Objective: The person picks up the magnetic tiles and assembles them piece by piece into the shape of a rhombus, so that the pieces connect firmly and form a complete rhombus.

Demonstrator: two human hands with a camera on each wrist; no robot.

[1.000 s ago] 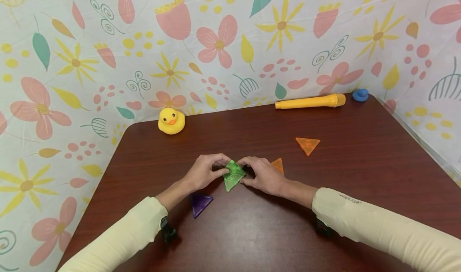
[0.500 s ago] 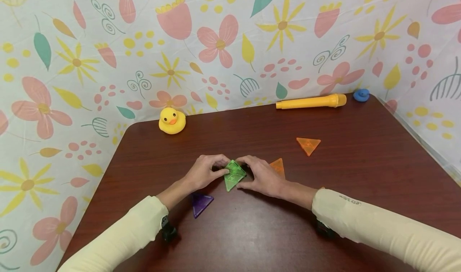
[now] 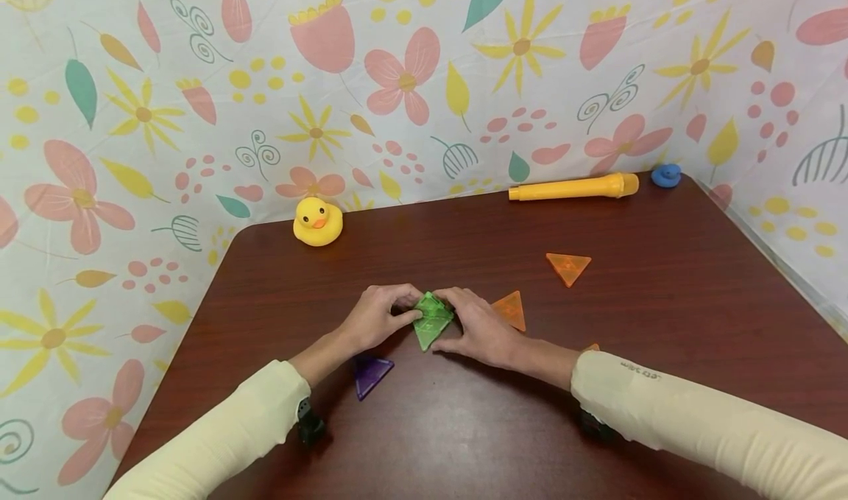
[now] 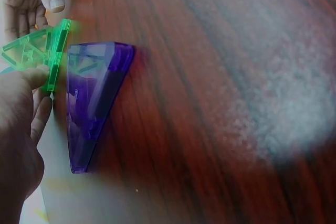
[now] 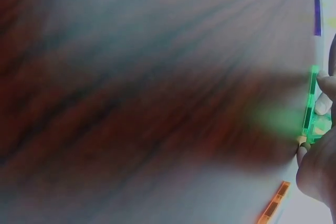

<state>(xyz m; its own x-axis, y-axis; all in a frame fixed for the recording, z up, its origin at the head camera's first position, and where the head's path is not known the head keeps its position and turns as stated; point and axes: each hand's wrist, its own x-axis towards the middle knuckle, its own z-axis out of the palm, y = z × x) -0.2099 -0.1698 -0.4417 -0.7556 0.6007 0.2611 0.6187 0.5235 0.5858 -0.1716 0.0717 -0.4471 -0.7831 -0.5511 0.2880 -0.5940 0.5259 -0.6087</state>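
The left hand [image 3: 374,317] pinches green tiles [image 3: 433,325]; the right hand [image 3: 485,328], thumb and fingers apart, is just beside them.

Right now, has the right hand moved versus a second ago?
Yes: the right hand is slightly further left in the head view, judged against the orange triangle beside it; more of that triangle shows.

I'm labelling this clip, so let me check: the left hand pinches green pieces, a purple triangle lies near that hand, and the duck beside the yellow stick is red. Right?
Not quite: the head view shows that the duck beside the yellow stick is blue. The left hand does pinch green pieces, with a purple triangle near it.
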